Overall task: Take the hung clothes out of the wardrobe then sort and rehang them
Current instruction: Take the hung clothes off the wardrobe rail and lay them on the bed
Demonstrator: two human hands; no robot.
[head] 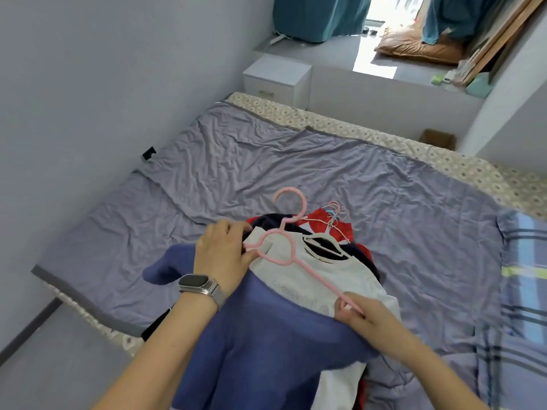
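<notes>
A pile of clothes lies on the bed: a blue top (266,335) nearest me, a white shirt (319,279) under it, then dark navy and red garments (343,229) behind. A pink hanger (281,247) lies across the white shirt, its hook pointing away from me. My left hand (222,253), with a watch on the wrist, pinches the hanger's left end at the blue top's shoulder. My right hand (364,318) pinches the hanger's right end at the other shoulder. A white hanger (325,247) sits in the white shirt's collar. Several thin hanger hooks (336,214) poke out behind.
The bed (266,161) is covered by a crumpled grey-purple sheet. A plaid quilt (521,291) lies at the right. A wall runs along the left. A white nightstand (275,78) stands beyond the bed, and a cardboard box (438,139) sits on the floor at the far right.
</notes>
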